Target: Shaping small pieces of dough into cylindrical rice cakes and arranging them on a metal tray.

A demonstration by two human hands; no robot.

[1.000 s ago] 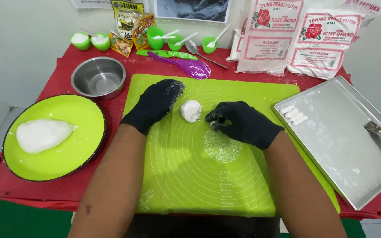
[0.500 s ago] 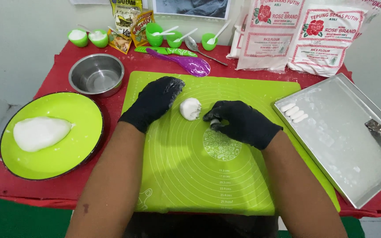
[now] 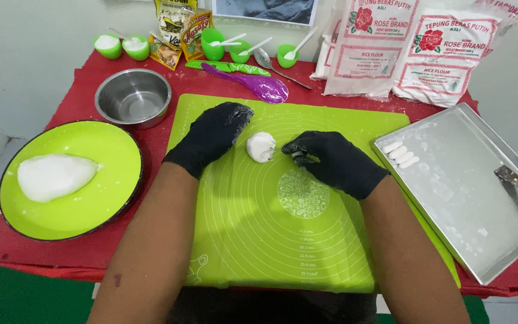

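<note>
Both my hands wear black gloves and rest on a lime green silicone mat [image 3: 283, 240]. A small white dough lump [image 3: 261, 146] lies on the mat between them. My left hand [image 3: 214, 135] lies flat just left of the lump, its fingertips dusted with flour and holding nothing. To the right of the lump, my right hand [image 3: 331, 161] has its fingers curled inward. They pinch a small pale bit of dough that is mostly hidden.
A green plate [image 3: 85, 204] with a large white dough mass [image 3: 52, 176] sits at left, behind it a steel bowl [image 3: 133, 97]. A metal tray [image 3: 475, 198] at right holds three small dough pieces [image 3: 401, 154]. Cups, spoons, a purple spatula [image 3: 259, 84] and flour bags [image 3: 409, 51] line the back.
Hands and dough lump stay almost where they were; the right fingers keep working at their tips. The view shifts only slightly.
</note>
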